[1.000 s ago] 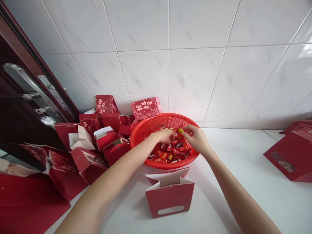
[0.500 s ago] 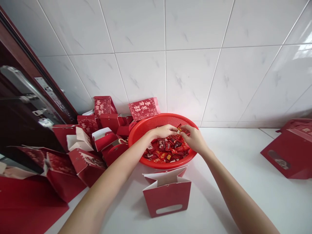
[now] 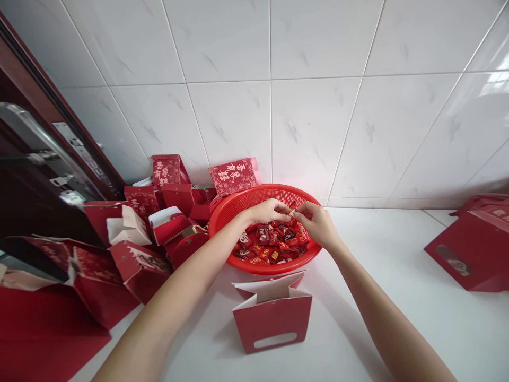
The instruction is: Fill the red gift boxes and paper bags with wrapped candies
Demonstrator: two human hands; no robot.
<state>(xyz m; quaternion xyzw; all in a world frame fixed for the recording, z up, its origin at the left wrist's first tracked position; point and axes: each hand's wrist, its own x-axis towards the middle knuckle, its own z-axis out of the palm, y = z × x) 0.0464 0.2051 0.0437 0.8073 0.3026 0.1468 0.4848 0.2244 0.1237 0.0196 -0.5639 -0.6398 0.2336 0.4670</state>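
A red plastic colander (image 3: 222, 241) holds many small wrapped candies (image 3: 274, 239) in red, dark red and gold. Over its right half, my left hand (image 3: 269, 211) and my right hand (image 3: 316, 223) meet fingertip to fingertip. Between their pinched fingers is a small wrapped candy (image 3: 292, 213) with a pale, yellowish look; part of it is covered by the fingers. Just in front of the colander, a red paper gift box (image 3: 274, 323) stands upright with its top open and an oval window low on its near side.
Several red gift boxes (image 3: 183, 199) crowd the left side, some with open tops. A printed red box (image 3: 234, 176) leans by the tiled wall (image 3: 310, 132). Another red box (image 3: 471, 254) sits far right on the white tabletop (image 3: 374, 254). A dark door with a metal handle (image 3: 37, 138) borders the left.
My hands stay over the colander with the small candy between them, their fingers shifting only slightly. The boxes and colander have not moved; the view has tilted a little.
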